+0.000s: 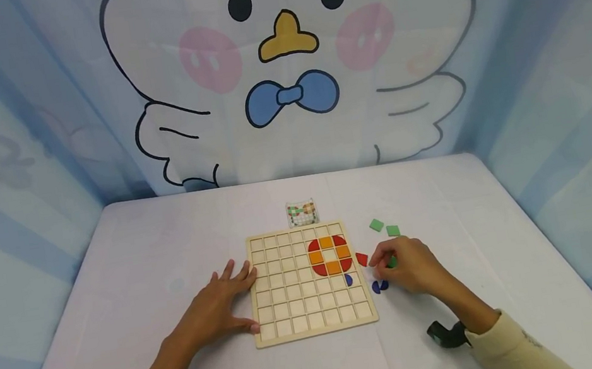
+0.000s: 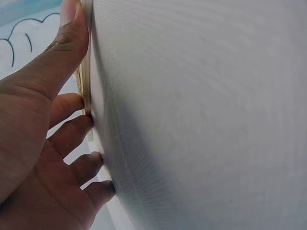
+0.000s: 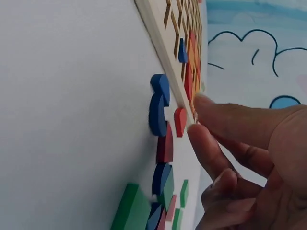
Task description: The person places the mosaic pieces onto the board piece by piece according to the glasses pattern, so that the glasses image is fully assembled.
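A light wooden grid board (image 1: 296, 307) lies on the table, bearing a ring of red quarter-round pieces (image 1: 319, 269) and orange squares (image 1: 333, 267). Just below the ring is one blue piece (image 1: 348, 280) in a cell. My left hand (image 1: 221, 305) has its fingers spread, thumb and fingertips touching the board's left edge. Off the board's right side, my right hand (image 1: 408, 262) hovers with bent fingers, thumb and index tips slightly apart and no piece visible between them. Closest to those tips is a loose red piece (image 1: 362, 259). A green piece (image 1: 392, 262) shows partly behind the fingers.
Two blue pieces (image 1: 376, 287) lie right of the board, near the right hand. Farther back are two green squares (image 1: 376, 225). A small pattern card (image 1: 301, 213) sits behind the board. A curtain printed with a cartoon bird (image 1: 301, 139) closes the table's back edge.
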The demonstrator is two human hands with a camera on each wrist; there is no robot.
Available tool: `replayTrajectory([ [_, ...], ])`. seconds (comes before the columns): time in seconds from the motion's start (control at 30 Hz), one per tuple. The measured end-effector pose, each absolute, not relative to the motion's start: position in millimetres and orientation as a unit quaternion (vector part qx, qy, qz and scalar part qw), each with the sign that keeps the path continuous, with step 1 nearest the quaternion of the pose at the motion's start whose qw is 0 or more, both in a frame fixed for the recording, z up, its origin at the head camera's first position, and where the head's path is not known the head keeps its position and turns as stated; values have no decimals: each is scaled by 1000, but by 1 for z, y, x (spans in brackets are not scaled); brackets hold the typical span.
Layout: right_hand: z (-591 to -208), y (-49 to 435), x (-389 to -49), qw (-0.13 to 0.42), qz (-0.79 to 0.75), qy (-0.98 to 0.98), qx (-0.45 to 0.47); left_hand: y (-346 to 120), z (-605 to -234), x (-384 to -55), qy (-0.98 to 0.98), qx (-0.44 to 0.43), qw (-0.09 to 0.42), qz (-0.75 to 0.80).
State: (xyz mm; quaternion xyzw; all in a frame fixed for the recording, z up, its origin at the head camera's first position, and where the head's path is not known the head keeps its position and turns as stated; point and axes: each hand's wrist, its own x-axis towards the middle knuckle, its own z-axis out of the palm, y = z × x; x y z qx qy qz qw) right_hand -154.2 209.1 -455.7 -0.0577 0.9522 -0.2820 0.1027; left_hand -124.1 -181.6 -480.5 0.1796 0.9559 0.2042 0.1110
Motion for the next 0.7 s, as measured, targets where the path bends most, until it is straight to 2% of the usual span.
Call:
replayTrajectory([
  [0.23, -465, 217, -148, 129, -285, 945, -99, -181, -479, -123, 957, 177, 110, 199],
  [0.7, -459, 215, -144, 112, -217, 958, -147, -183, -480, -123, 955, 187, 100, 207],
])
